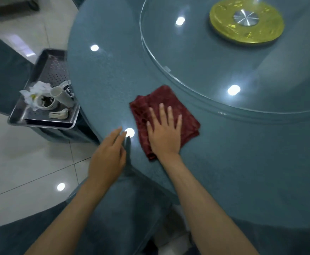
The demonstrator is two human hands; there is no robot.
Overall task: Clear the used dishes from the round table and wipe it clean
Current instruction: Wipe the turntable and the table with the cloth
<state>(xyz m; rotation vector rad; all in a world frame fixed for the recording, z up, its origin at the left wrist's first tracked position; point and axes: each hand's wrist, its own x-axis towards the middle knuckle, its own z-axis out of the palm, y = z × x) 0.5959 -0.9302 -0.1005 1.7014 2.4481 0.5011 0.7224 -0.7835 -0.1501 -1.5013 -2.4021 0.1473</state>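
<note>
A folded dark red cloth [168,100] lies on the round blue-grey table [104,74] near its front-left rim. My right hand [164,133] presses flat on the cloth with fingers spread. My left hand [108,157] hovers at the table's edge, fingers together and extended, holding nothing. Used dishes sit on a metal tray [40,122] left of the table: a dirty white bowl [45,103], a tipped white cup [63,97], a crumpled white napkin [36,91] and white spoons [59,114].
A glass turntable [196,85] with a yellow-gold hub [246,23] covers the table's far right. The tray rests on a blue-covered seat. Glossy white tiled floor [21,172] lies to the left. Blue chair covers sit in front of me.
</note>
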